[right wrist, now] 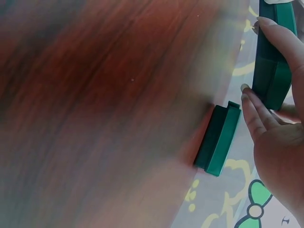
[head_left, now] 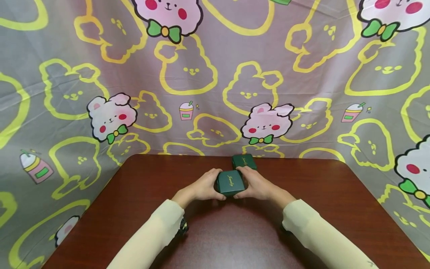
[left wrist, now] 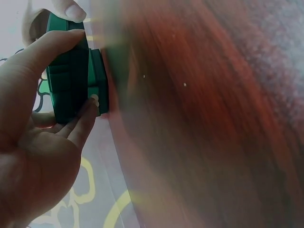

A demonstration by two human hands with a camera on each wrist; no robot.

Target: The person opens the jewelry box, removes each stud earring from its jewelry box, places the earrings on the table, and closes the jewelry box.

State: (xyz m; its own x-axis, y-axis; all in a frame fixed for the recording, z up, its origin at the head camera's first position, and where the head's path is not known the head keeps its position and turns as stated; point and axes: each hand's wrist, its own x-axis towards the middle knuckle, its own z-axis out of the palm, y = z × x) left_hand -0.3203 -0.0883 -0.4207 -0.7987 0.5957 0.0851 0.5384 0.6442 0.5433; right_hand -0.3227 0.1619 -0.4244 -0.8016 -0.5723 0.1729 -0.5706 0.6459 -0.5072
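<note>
Between both hands is a dark green jewelry box (head_left: 231, 182) with gold lettering on its lid. My left hand (head_left: 207, 185) grips its left side, thumb at the near edge and fingers round the far side. On the opposite side my right hand (head_left: 254, 183) holds it the same way. Seen from the left wrist, the held box (left wrist: 69, 78) is raised off the table, with the thumb along its near face. A second green jewelry box (head_left: 244, 161) lies behind it near the table's far edge; the right wrist view shows this second box (right wrist: 218, 138) resting on the tabletop.
The brown wooden table (head_left: 141, 209) spreads out around the hands. A grey cloth (head_left: 215, 74) printed with yellow outlines and cartoon rabbits hangs behind the table and along both sides.
</note>
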